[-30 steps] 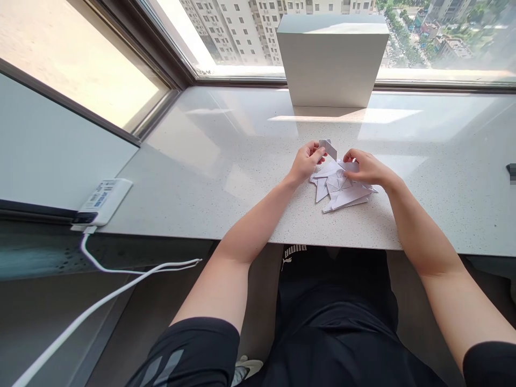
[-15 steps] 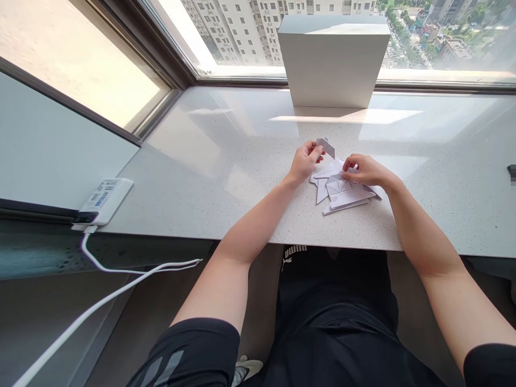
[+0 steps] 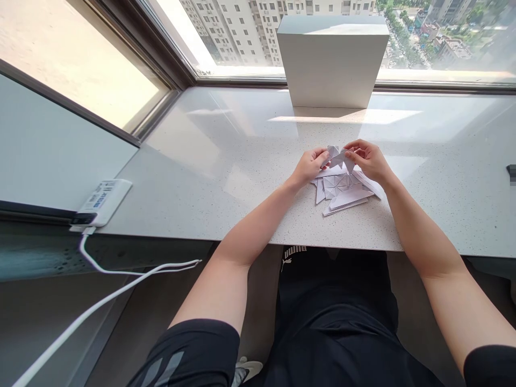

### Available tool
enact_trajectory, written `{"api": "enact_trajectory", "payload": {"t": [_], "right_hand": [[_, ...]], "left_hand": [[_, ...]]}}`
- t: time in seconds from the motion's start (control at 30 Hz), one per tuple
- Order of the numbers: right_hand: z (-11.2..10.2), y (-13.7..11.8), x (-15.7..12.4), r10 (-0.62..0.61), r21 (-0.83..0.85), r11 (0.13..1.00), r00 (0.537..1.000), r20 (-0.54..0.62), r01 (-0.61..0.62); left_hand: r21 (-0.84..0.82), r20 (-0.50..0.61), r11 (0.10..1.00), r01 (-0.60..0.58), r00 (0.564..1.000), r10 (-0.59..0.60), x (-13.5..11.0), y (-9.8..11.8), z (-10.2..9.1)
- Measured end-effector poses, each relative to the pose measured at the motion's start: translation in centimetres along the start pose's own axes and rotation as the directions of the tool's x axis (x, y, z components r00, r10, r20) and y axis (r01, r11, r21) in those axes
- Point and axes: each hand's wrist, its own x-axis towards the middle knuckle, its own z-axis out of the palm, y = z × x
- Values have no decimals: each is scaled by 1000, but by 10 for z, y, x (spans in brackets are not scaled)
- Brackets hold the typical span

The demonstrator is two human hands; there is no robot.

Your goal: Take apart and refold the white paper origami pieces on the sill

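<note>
Paper [image 3: 337, 156] between left hand [image 3: 309, 165], right hand [image 3: 368, 158], well inside counter edge [image 3: 250, 237].

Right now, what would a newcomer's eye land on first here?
The left hand and right hand pinch a small folded paper piece between them, just above a pile of folded white papers on the speckled counter. Behind them a white box stands against the window; a white corded device lies at the counter's left edge.

black short sleeves [image 3: 201, 344], grey stripes [image 3: 161, 366] on the left, black garment [image 3: 334, 322] with white puma logo [image 3: 294, 251].
</note>
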Motion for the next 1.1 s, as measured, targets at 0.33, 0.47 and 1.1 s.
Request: {"api": "enact_trajectory", "payload": {"t": [0.33,0.47,1.1], "right_hand": [[17,8,-2,-190,-97,980,968,-166,176],[20,6,-2,-195,-122,977,966,-169,176],[6,17,-7,-163,-449,844,939,304,292]], "left_hand": [[-16,157,996,-91,983,92,-6,3,2],[14,174,990,-141,975,136,-7,4,2],[-61,-214,998,-24,977,10,11,-8,-12]]}}
